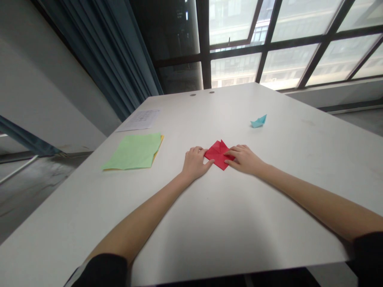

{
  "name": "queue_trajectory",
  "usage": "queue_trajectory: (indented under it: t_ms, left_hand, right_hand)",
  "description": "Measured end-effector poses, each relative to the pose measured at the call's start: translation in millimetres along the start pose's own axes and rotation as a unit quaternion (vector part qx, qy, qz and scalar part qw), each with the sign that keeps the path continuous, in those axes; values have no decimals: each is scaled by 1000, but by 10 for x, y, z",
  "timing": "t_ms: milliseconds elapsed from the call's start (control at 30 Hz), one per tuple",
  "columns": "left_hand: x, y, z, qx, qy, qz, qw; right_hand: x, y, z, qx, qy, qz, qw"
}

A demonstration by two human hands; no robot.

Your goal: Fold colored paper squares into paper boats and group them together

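A red sheet of origami paper (218, 154), folded into a diamond, lies on the white table in front of me. A small flap stands up at its far corner, and creases run across its middle. My left hand (196, 162) holds the left corner, its thumb on the near left edge and its fingers curled at the side. On the opposite side, my right hand (243, 159) has its fingertips on top of the paper and its thumb at the near right edge. The right corner is hidden under those fingers.
A light blue folded paper boat (259, 121) sits farther back on the right. To the left lies a stack of green paper (134, 151) with yellow edges showing beneath. Behind it rests a printed white sheet (140, 120). The white table (203, 227) reaches toward the windows.
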State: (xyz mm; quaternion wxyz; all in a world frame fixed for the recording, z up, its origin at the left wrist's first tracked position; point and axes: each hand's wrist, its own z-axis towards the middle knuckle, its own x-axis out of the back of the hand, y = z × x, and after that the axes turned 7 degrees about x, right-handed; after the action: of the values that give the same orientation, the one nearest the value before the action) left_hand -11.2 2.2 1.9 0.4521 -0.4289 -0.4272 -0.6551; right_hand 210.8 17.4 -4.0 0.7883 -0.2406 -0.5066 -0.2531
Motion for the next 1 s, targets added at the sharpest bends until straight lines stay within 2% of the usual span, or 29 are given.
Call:
queue_trajectory:
  t_ms: [200, 1000]
  left_hand:
    - [9, 5, -8, -25, 30, -23, 999]
    - [10, 8, 0, -64, 64, -87, 992]
  right_hand:
    - [7, -8, 4, -1, -5, 0, 1000]
    - [-44, 31, -1, 22, -15, 49, 998]
